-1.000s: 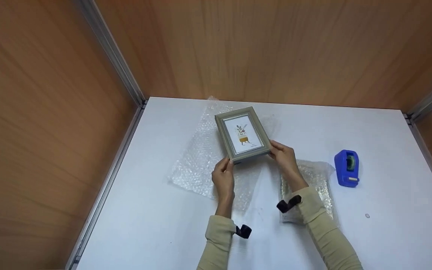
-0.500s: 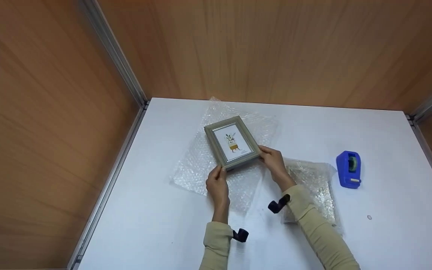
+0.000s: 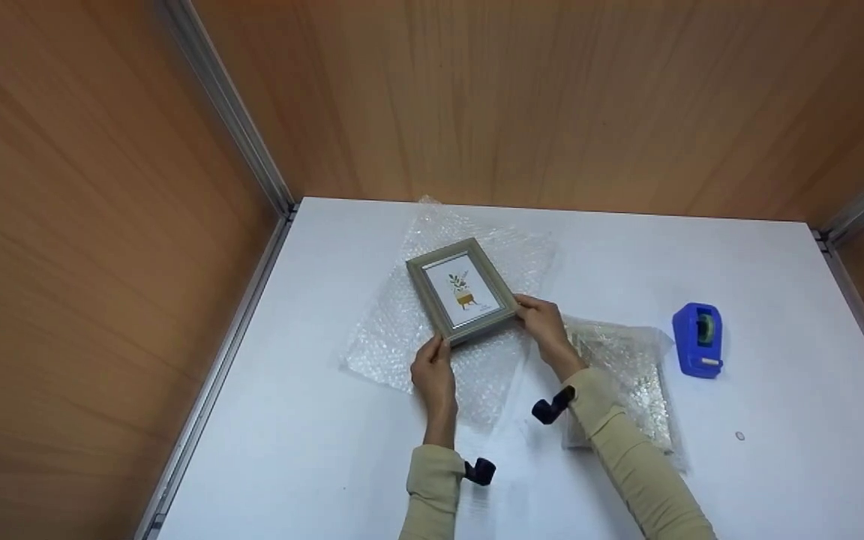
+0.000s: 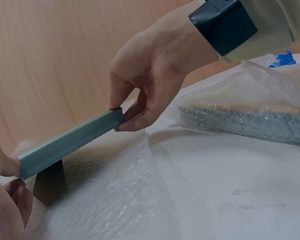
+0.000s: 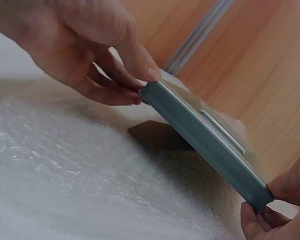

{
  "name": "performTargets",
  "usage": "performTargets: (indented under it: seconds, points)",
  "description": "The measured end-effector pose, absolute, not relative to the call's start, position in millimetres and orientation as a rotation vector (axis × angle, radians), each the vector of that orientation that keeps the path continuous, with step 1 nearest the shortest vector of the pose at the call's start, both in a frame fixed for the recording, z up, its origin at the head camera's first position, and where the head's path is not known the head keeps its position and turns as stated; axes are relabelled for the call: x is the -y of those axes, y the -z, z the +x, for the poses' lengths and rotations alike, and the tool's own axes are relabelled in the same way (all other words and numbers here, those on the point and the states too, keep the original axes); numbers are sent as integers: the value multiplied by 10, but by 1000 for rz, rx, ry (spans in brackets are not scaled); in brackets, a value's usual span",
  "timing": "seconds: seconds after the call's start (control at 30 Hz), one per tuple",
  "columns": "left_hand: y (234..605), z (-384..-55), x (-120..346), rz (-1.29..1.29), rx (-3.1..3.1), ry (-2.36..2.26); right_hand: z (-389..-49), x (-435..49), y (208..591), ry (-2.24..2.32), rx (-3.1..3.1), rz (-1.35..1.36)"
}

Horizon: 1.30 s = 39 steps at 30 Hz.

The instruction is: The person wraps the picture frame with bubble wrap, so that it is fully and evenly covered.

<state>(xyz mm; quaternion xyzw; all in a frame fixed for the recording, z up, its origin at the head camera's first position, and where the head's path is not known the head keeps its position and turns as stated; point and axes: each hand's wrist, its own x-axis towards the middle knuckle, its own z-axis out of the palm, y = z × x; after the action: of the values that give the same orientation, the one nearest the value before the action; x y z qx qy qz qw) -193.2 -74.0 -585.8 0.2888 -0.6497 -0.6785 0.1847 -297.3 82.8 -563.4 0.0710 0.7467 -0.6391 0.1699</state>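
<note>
Since the earliest head view, the picture frame (image 3: pixel 505 289) has come nearer and a little to the left, and both hands have come with it. We see it above the bubble wrap sheet (image 3: pixel 379 349), its near edge raised; whether the far edge touches the wrap we cannot tell. The left hand (image 3: pixel 434 373) pinches the near left corner and the right hand (image 3: pixel 544 326) pinches the corner to the right, thumbs on top and fingers beneath. We judge that this grip by the corners keeps the print uncovered and the frame level between two supports. In the right wrist view a dark flap (image 5: pixel 157 136) hangs out under the frame, probably its stand.

To the right, partly under the right sleeve (image 3: pixel 642 465), lies a wrapped packet (image 3: pixel 627 360), set aside, we would guess, to leave room for the sheet. The blue tape dispenser (image 3: pixel 691 352) stands just beyond it on the right, apparently within easy reach.

All this rests on a white table (image 3: pixel 282 427) with a small mark (image 3: pixel 739 436) near its right side. Around it we see a wood-grain far wall (image 3: pixel 552 105) and left wall (image 3: pixel 87 262), joined by a metal strip (image 3: pixel 233 112).
</note>
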Motion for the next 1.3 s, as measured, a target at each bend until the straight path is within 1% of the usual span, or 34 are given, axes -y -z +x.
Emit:
performTargets:
  seconds: [0.6, 0.97, 1.3]
  points:
    - [5900, -1907, 788, 856, 2007, 1893, -3003, -762, 5748, 1772, -2152, 223]
    - [5894, -1915, 801, 898, 2048, 1910, -2958, -720, 5762, 1565, -2409, 181]
    - [5870, -1925, 803, 849, 2090, 1862, -2954, -697, 5733, 1477, -2469, 162]
